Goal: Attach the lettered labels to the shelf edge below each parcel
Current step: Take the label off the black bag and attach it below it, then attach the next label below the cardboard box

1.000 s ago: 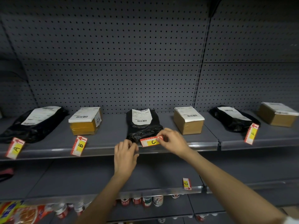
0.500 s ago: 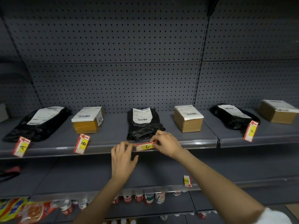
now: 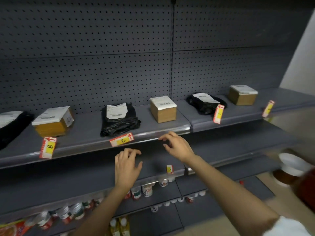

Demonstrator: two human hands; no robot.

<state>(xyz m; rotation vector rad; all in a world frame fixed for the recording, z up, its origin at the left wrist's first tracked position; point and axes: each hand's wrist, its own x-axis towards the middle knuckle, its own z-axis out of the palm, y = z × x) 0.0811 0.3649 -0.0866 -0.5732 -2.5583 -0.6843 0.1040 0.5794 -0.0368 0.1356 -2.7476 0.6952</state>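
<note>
- Both hands are now leaving label C (image 3: 121,140), which is sitting on the shelf edge (image 3: 153,134).
- Left hand (image 3: 127,167) and right hand (image 3: 177,146) fingers are spreading wide, empty.
- The next parcel (image 3: 163,109) is awaiting its label.

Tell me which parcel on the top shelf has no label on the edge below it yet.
The middle brown box, between the black bag above label C and the black bag above label F; its stretch of shelf edge is bare.
</note>
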